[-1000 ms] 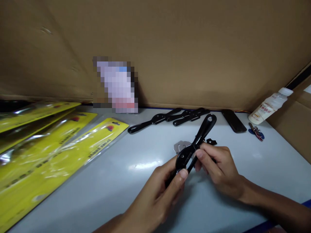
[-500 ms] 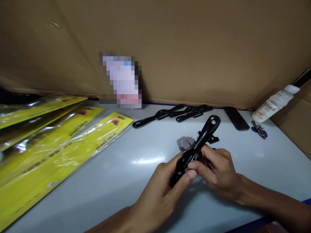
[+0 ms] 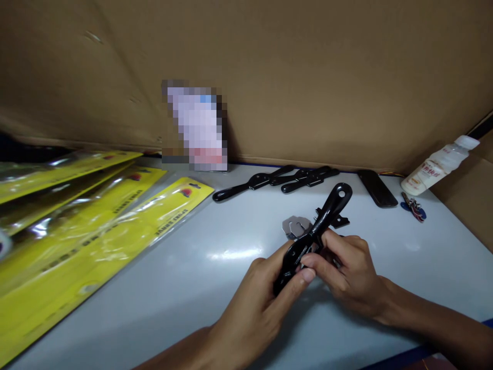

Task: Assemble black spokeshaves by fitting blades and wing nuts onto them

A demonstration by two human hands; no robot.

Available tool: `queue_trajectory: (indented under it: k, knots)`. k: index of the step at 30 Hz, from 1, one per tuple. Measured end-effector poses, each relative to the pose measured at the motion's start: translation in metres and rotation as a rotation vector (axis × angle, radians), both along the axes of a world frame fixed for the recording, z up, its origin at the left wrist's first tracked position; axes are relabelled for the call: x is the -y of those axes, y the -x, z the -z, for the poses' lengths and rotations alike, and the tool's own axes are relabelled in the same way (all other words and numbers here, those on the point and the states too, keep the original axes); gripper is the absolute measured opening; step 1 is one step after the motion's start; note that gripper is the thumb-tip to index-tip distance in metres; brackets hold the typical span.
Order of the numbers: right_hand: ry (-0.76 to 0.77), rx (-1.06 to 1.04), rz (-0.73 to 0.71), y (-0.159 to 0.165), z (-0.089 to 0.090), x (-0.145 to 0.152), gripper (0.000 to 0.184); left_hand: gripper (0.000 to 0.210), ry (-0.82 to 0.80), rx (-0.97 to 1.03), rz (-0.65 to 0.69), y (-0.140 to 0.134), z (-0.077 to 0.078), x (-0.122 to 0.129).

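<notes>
My left hand (image 3: pixel 256 303) is wrapped round the lower part of a black spokeshave (image 3: pixel 327 208), which tilts up and away with a holed handle end on top. My right hand (image 3: pixel 348 264) is closed at the spokeshave's middle, its thumb in front and forefinger tucked behind the body. Whether a small part sits between those fingertips is hidden. Just beyond the hands lie several flat silvery blades (image 3: pixel 296 226) on the table. Small black metal plates (image 3: pixel 339 221) lie partly behind the spokeshave.
More black spokeshaves (image 3: pixel 233 191) lie along the back of the table (image 3: pixel 173 288). Yellow blister packs (image 3: pixel 115 246) fan out on the left. At the back right are a dark flat object (image 3: pixel 376 188), a tilted bottle (image 3: pixel 439 164) and keys (image 3: pixel 414 208). A cardboard wall (image 3: pixel 308 77) stands behind.
The whole view has shifted slightly, so everything sits a little further right. Both hands keep nearly the same grip on the spokeshave.
</notes>
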State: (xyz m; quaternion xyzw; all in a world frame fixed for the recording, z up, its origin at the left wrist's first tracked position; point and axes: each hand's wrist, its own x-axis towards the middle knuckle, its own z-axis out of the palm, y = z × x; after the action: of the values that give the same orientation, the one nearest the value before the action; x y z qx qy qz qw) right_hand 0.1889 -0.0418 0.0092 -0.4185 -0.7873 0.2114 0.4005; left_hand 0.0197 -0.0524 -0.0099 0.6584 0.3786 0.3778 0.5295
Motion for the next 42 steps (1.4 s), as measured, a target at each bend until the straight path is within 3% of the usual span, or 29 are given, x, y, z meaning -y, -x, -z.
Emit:
queue_trajectory:
  k: [7,14,20,26,32,34,42]
  knots:
    - [0.117,-0.051,0.005,-0.001,0.004,0.0,0.037,0.036,0.134,0.058,0.028,0.0,-0.005,0.002]
    - [0.593,-0.256,-0.043,0.005,-0.005,0.002,0.045,0.042,0.277,0.087,0.096,0.0,-0.006,0.002]
    - [0.739,-0.319,-0.064,0.004,-0.008,0.0,0.044,0.048,0.376,0.09,0.13,0.0,-0.004,0.003]
    - [0.677,-0.272,-0.029,0.006,-0.006,0.001,0.044,0.046,0.333,0.089,0.128,-0.001,-0.003,0.001]
    - [0.271,-0.066,0.062,0.005,-0.001,0.005,0.042,0.042,0.232,0.112,0.101,-0.002,-0.007,0.001]
    - [0.2,-0.048,0.052,0.005,0.0,0.006,0.04,0.041,0.214,0.1,0.097,-0.003,-0.008,0.001]
    - [0.145,-0.019,0.038,0.004,0.001,0.006,0.04,0.036,0.148,0.082,0.105,-0.004,-0.006,0.0]
